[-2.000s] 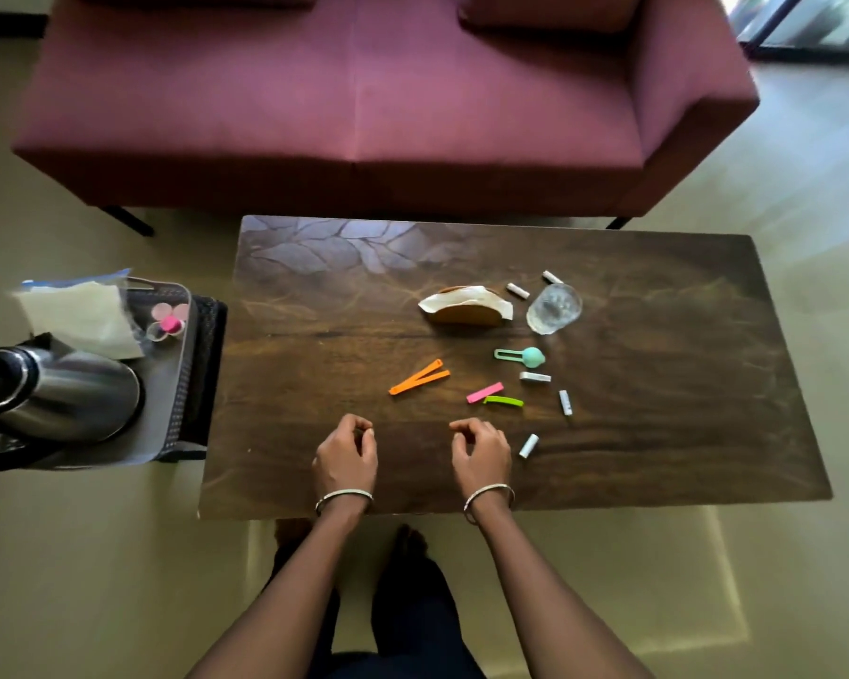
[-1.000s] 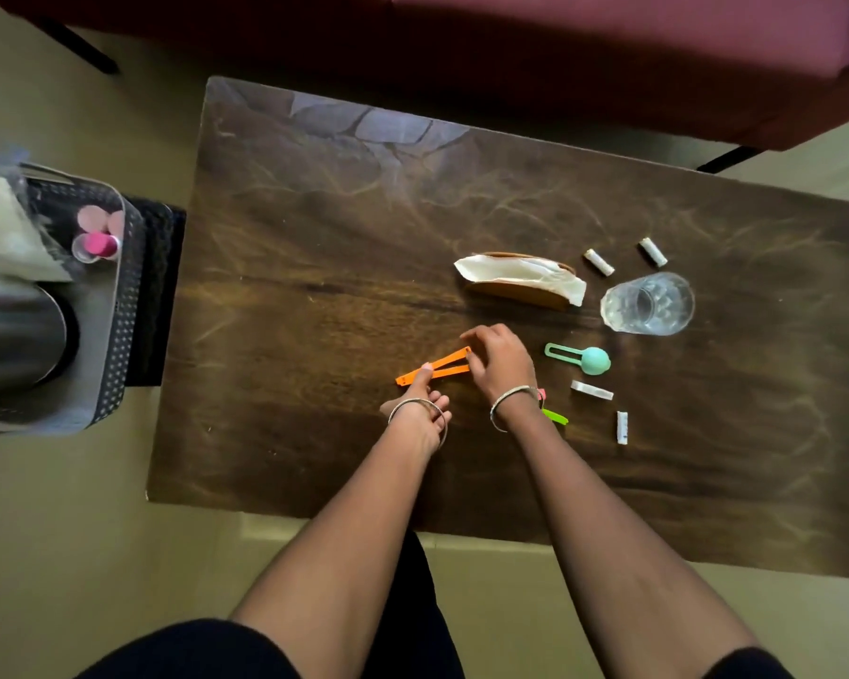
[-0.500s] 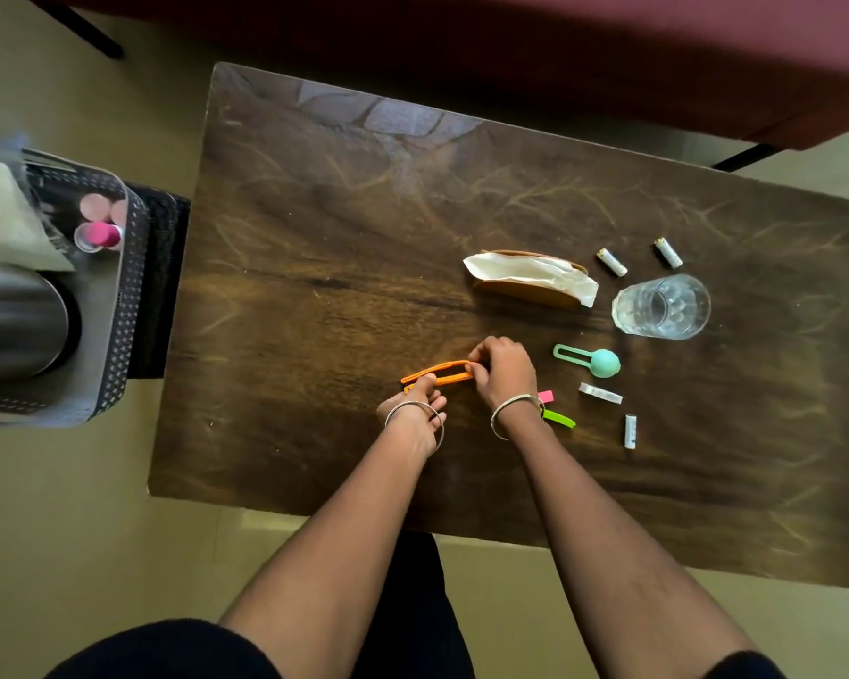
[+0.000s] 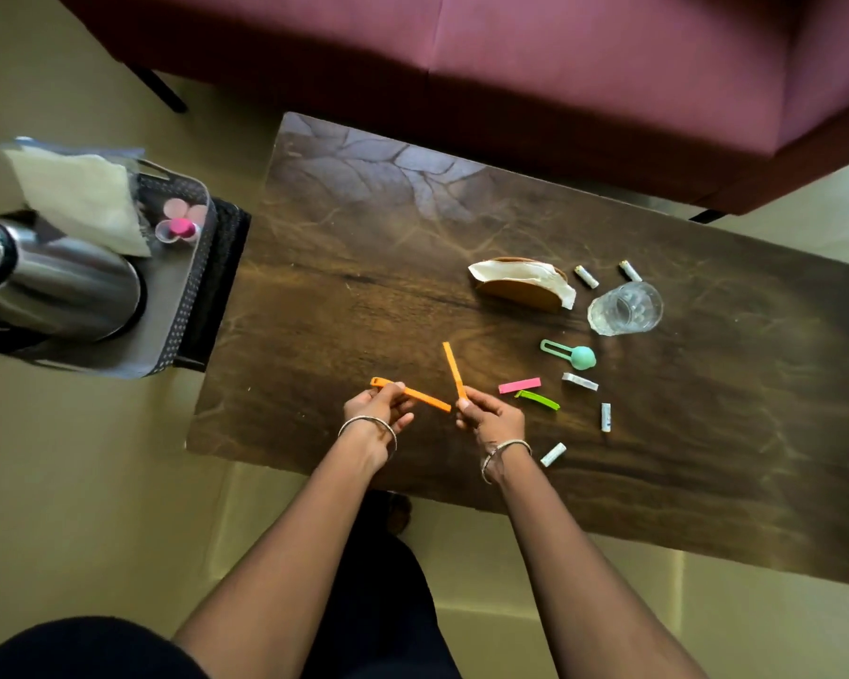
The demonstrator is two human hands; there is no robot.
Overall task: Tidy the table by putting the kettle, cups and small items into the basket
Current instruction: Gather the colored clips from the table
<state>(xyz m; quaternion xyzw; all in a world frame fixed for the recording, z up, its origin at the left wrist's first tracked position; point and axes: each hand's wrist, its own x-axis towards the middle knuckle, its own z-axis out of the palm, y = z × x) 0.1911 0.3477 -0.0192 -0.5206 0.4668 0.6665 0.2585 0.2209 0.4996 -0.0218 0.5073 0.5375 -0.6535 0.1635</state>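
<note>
My left hand pinches one orange clip above the wooden table. My right hand holds a second orange clip that points up and away. On the table to the right lie a pink clip, a green clip, a teal clip, several small white tubes and a clear glass. The grey basket stands left of the table with the steel kettle inside.
A napkin holder with a white napkin stands mid-table. The basket also holds a white cloth and a small pink-topped item. A maroon sofa runs along the table's far side.
Both hands reached to the pair of orange clips, lifted them off the table and drew them apart, one in each hand. The view shifted back toward the sofa.
</note>
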